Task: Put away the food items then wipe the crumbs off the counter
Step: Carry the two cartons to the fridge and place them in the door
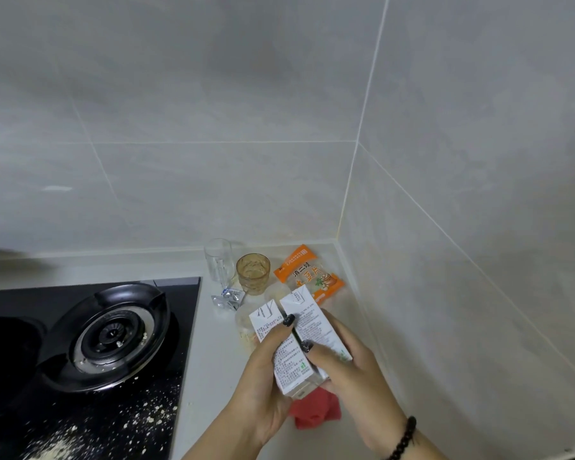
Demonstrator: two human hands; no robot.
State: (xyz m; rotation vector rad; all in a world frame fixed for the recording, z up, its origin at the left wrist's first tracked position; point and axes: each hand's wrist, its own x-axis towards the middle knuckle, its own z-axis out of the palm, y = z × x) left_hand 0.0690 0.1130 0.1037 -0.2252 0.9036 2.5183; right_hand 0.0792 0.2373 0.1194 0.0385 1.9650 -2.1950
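Two white cartons are held side by side above the counter. My left hand [266,376] grips the left carton [287,363], and my right hand [349,376] grips the right carton [312,322]. Behind them an orange snack packet [304,270] lies in the counter's corner. A clear bag with pale food [246,330] shows under the cartons. A red cloth [316,408] lies on the counter beneath my hands. Crumbs [113,423] are scattered over the black stove's front and burner.
A black gas stove [80,343] fills the left. A tall clear glass [219,263] and an amber tumbler [253,273] stand by the back wall. Foil pill blisters [228,298] lie beside the stove. Tiled walls close in behind and right.
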